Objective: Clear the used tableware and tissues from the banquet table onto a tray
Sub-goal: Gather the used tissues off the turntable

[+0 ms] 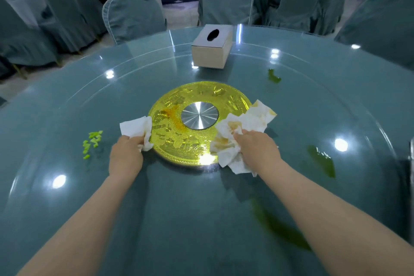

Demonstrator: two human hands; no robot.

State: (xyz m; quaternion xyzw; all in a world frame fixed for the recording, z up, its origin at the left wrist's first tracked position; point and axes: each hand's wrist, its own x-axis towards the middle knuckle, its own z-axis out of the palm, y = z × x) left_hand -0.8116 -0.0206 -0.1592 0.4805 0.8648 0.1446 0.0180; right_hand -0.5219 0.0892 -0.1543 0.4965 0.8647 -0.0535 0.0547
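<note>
Head view. Only container in sight: cardboard tissue box (211,46), upright on the far side of the glass tabletop (67,107), beyond the centre. Oval slot on top is dark; can't tell what's inside.

Centre of tabletop: gold disc (174,141) with embossed pattern, steel hub (199,115) in its middle, orange smear on the disc's left part.

Left hand (126,154): arm reaches in from the near edge, back of hand up, at the disc's near-left rim. Fingers (134,140) are curled and clamped on a white tissue (134,129), which sticks out far of the hand and touches the disc's left edge. Slight yellow staining on its right side.

Right hand (255,149): arm comes in from near-right, hand at the disc's right rim. Fingers (240,135) are closed on a wad of stained tissues (246,119), crumpled, yellow-brown blotches. The wad overlaps the disc's right edge and spills onto the glass near and far of the hand.

Loose debris on the tabletop: chopped green bits (91,143) left of the left hand, apart from it; green leaf scraps (321,160) right of the right hand, more far-right near the box and near-right beside the right forearm.

Covered chairs (134,13) ring the far side.
</note>
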